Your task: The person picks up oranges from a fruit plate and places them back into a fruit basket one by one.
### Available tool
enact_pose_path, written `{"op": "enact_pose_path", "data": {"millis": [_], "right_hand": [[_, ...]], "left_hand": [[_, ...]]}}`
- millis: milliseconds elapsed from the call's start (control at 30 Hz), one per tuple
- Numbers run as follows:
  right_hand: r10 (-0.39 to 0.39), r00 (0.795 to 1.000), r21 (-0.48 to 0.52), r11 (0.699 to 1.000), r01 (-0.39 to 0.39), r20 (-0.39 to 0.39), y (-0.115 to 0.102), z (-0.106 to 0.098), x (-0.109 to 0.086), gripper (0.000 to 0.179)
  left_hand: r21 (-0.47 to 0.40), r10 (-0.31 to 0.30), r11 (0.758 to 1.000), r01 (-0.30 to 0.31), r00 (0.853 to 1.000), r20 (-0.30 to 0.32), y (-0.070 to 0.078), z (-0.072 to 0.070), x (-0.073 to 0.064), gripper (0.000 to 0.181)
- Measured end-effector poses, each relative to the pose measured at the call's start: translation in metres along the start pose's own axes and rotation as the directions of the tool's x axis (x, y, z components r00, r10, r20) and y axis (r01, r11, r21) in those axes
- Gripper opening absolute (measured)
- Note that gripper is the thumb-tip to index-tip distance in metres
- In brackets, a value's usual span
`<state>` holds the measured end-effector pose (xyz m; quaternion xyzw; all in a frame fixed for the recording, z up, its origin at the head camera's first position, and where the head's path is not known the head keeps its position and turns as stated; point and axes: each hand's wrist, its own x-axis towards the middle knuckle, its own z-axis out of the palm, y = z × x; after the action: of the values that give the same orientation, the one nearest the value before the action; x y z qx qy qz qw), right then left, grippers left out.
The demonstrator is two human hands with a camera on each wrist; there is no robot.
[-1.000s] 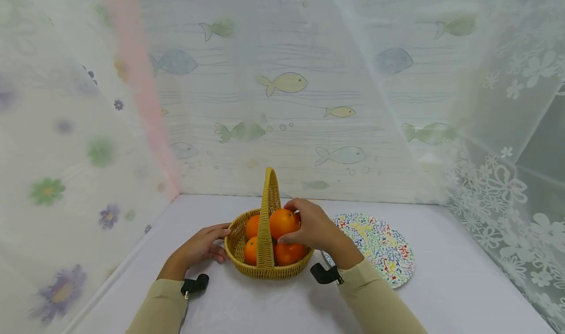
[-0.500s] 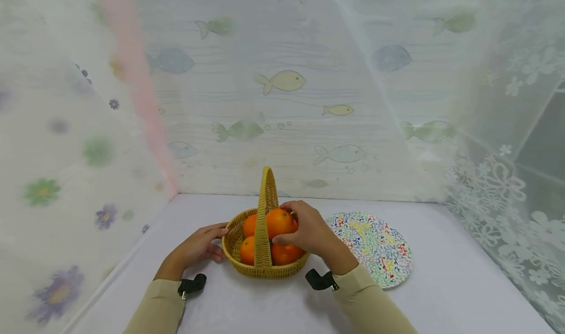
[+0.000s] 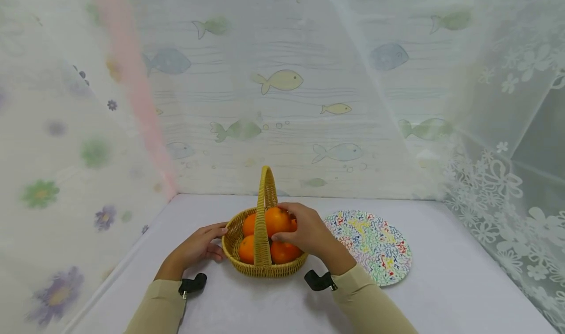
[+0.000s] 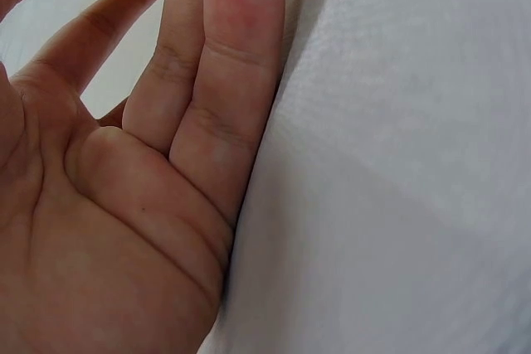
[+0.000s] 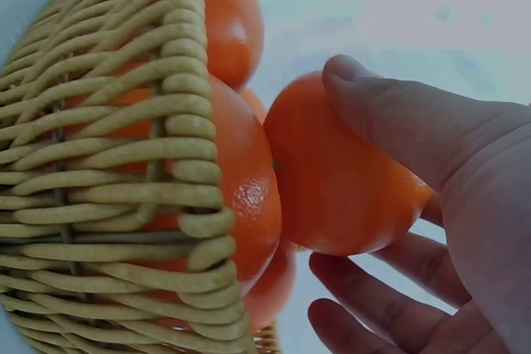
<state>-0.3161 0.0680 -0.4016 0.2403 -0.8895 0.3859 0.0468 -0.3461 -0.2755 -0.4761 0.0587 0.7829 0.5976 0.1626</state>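
Observation:
A yellow wicker basket [image 3: 267, 272] with a tall arched handle [image 3: 265, 196] stands on the table, holding several oranges. My right hand [image 3: 309, 228] pinches the topmost orange [image 3: 278, 219] between thumb and fingers, just right of the handle. In the right wrist view this orange [image 5: 340, 176] sits against another orange [image 5: 245, 192] that shows over the wicker rim [image 5: 199, 122]. My left hand [image 3: 198, 248] touches the basket's left rim with extended fingers. Seen from the left wrist, its fingers [image 4: 241, 39] reach straight toward the basket's lower edge, the little-finger side along the tabletop.
A round plate-like disc [image 3: 375, 245] with a multicoloured squiggle pattern lies right of the basket, partly behind my right forearm. The white table [image 3: 247, 309] is enclosed by a fish-print curtain [image 3: 282, 128] behind and floral and lace curtains at the sides.
The head view has shifted slightly. Both hands stay in nearly the same places at the basket, the right hand keeping its hold on the top orange throughout.

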Motion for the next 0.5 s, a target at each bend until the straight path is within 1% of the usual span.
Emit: {"op": "enact_pose_path", "data": {"millis": [167, 367, 500], "right_hand": [[-0.005, 1.0, -0.009, 1.0, 0.005, -0.005, -0.0006, 0.0021, 0.0001, 0.077], [-0.015, 1.0, -0.012, 1.0, 0.015, 0.014, -0.0006, 0.0062, -0.0027, 0.078], [-0.035, 0.999, -0.025, 0.999, 0.035, 0.005, -0.0019, 0.0061, -0.0028, 0.079]], "left_hand": [[0.005, 0.003, 1.0, -0.003, 1.0, -0.01, 0.0011, 0.0007, 0.0017, 0.073], [0.003, 0.003, 1.0, -0.003, 1.0, 0.008, -0.0045, 0.0005, 0.0005, 0.075], [0.006, 0.02, 1.0, -0.02, 1.0, 0.008, -0.0034, -0.0006, 0.0009, 0.074]]}}
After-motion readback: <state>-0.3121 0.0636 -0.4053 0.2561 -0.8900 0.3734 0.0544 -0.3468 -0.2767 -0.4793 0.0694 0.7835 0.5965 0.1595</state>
